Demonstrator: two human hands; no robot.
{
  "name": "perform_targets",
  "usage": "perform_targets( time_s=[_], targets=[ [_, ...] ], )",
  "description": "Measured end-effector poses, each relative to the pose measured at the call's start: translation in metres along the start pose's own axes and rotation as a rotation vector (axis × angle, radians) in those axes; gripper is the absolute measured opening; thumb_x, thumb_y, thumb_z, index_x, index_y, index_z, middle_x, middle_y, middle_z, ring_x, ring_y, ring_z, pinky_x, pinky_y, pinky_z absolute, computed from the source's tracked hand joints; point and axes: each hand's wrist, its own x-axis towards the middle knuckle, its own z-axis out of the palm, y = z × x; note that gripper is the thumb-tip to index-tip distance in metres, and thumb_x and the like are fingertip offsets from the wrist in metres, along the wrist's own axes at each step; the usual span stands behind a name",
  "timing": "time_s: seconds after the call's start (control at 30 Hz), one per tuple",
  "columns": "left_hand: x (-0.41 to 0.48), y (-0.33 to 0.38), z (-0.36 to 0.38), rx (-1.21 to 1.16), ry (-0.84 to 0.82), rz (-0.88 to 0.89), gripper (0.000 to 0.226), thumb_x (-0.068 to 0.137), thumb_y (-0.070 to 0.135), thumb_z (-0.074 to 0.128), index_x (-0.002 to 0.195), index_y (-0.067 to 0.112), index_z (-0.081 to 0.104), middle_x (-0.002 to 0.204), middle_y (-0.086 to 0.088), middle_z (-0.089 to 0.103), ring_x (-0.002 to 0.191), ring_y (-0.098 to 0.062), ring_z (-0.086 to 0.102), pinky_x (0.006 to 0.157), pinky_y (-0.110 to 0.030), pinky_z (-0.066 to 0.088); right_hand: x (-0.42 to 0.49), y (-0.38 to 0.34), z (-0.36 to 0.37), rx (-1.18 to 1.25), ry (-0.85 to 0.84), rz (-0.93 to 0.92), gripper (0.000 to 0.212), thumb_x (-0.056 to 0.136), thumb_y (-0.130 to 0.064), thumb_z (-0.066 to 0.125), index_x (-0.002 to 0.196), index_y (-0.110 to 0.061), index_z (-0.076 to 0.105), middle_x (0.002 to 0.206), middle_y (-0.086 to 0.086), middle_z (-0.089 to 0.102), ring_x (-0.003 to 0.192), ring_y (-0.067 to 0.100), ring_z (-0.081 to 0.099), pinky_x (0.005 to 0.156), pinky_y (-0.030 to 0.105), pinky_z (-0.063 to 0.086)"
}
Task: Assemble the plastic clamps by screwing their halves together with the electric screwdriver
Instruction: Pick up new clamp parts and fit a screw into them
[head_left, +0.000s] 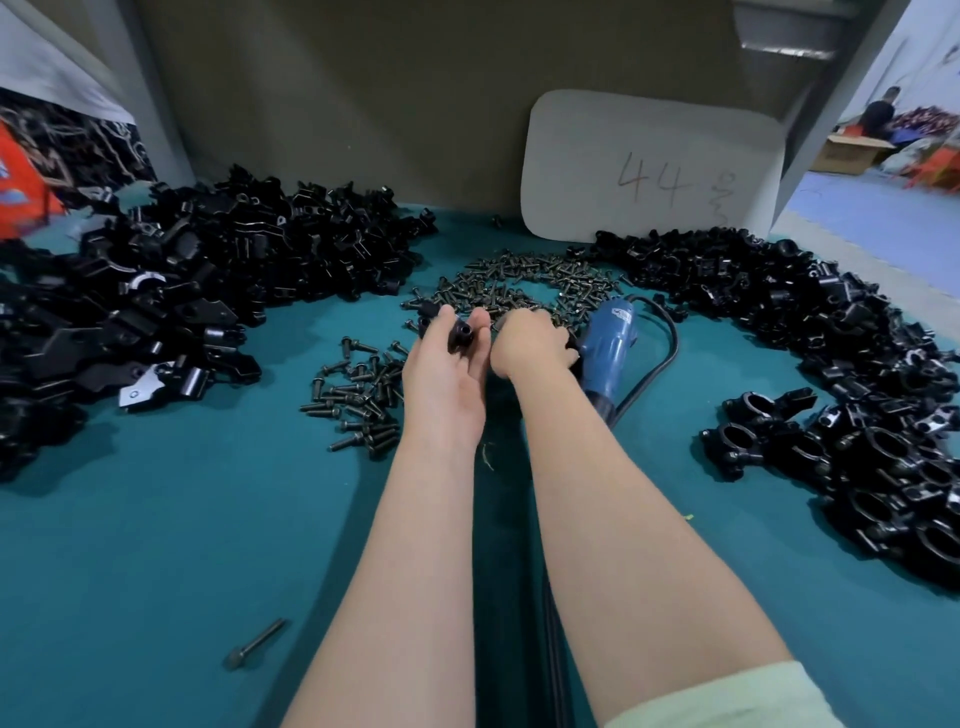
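A clamp half (460, 336) is gripped in the left hand (447, 374). The right hand (530, 345), curled with its contents unseen, is set at the screw pile (519, 283), with the electric screwdriver (608, 348) just right of it.

The right hand's (530, 343) fingertips are hidden behind its knuckles among the screws (519, 286), so whether they hold anything cannot be told, the electric screwdriver's (610, 348) tip lies behind that hand, the left hand's (447, 369) fingers cover part of the clamp half (460, 336), and the left heap of clamp halves (156, 291) and the right heap of clamps (857, 415) run off the side edges.
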Motion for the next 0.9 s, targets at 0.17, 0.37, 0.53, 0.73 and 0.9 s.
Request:
perform_targets(
  time_s=[0.17, 0.37, 0.53, 0.73, 0.9],
  targets=[
    [-0.001, -0.003, 0.001, 0.021, -0.007, 0.021, 0.006, 0.096, 0.008, 0.056, 0.098, 0.002, 0.055, 0.106, -0.018, 0.059, 0.093, -0.021, 0.065, 0.077, -0.023, 0.059, 0.001, 0.004, 0.014, 0.079, 0.185, 0.022, 0.035, 0.097, -0.019, 0.046, 0.129, -0.008, 0.044, 0.135, 0.017, 0.047, 0.125, 0.035, 0.042, 0.1, 0.045, 0.034],
    [0.003, -0.014, 0.0, 0.476, 0.117, 0.259, 0.027, 0.096, 0.018, 0.058, 0.119, 0.004, 0.053, 0.084, -0.004, 0.067, 0.081, -0.013, 0.066, 0.088, -0.027, 0.055, -0.002, 0.011, -0.01, 0.525, 0.239, -0.031, 0.019, 0.096, -0.012, 0.051, 0.113, -0.009, 0.06, 0.113, 0.011, 0.065, 0.104, 0.025, 0.06, 0.081, 0.028, 0.043],
    [0.003, -0.024, -0.003, 1.025, 0.13, 0.442, 0.024, 0.094, 0.033, 0.059, 0.1, 0.01, 0.06, 0.089, -0.001, 0.069, 0.088, -0.019, 0.067, 0.085, -0.036, 0.052, -0.024, 0.035, -0.045, 0.893, 0.231, -0.182, 0.018, 0.093, -0.015, 0.058, 0.076, -0.023, 0.059, 0.068, -0.005, 0.064, 0.065, 0.012, 0.06, 0.073, 0.032, 0.053],
    [-0.005, -0.032, 0.0, 1.286, 0.05, 0.494, 0.023, 0.094, 0.034, 0.057, 0.098, 0.011, 0.057, 0.094, -0.006, 0.07, 0.09, -0.024, 0.068, 0.083, -0.044, 0.053, -0.039, 0.046, -0.06, 0.642, 0.152, -0.32, 0.015, 0.086, -0.013, 0.067, 0.077, -0.024, 0.061, 0.08, 0.001, 0.068, 0.075, 0.015, 0.064, 0.072, 0.027, 0.054],
    [-0.005, -0.032, 0.001, 1.328, 0.039, 0.494, 0.027, 0.093, 0.036, 0.056, 0.097, 0.009, 0.055, 0.091, -0.006, 0.069, 0.086, -0.025, 0.068, 0.078, -0.045, 0.055, -0.04, 0.044, -0.058, 0.473, 0.163, -0.343, 0.018, 0.084, -0.016, 0.071, 0.074, -0.027, 0.06, 0.077, -0.01, 0.062, 0.077, 0.009, 0.06, 0.058, 0.013, 0.042]
  ],
)
